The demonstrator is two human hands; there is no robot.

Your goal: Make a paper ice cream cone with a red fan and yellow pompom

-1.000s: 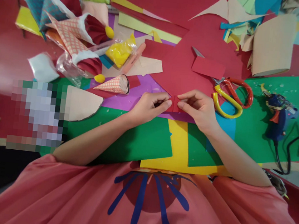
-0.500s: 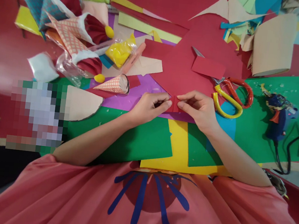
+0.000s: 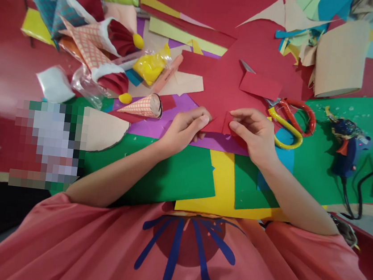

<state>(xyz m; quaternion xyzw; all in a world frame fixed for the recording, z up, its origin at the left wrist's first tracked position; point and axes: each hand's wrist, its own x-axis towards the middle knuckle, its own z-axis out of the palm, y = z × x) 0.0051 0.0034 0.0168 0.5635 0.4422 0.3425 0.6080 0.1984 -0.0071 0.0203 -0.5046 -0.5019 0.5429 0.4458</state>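
My right hand point(image 3: 254, 132) pinches a small folded piece of red paper point(image 3: 226, 123) between thumb and fingertips. To its left my left hand point(image 3: 186, 128) has thumb and forefinger pressed together, with a small red paper edge point(image 3: 213, 120) showing at the tips. Red on red makes the outlines of these pieces hard to follow. Both hands hover over a large red sheet point(image 3: 219, 90) and purple paper point(image 3: 220, 143). Just beyond my right hand lie scissors point(image 3: 290, 134) with red and yellow handles, their blades partly under a red paper rectangle point(image 3: 260, 85).
A small checked paper cone point(image 3: 143, 106) lies left of my hands, near a beige paper piece point(image 3: 103, 130). Finished-looking cones point(image 3: 92, 50) with white rims crowd the upper left. At right are a corded blue glue gun point(image 3: 349, 147) and a beige paper tube point(image 3: 341, 59).
My hands have drawn apart. The left went slightly left, the right moved a little right with the red paper, which both held together before.
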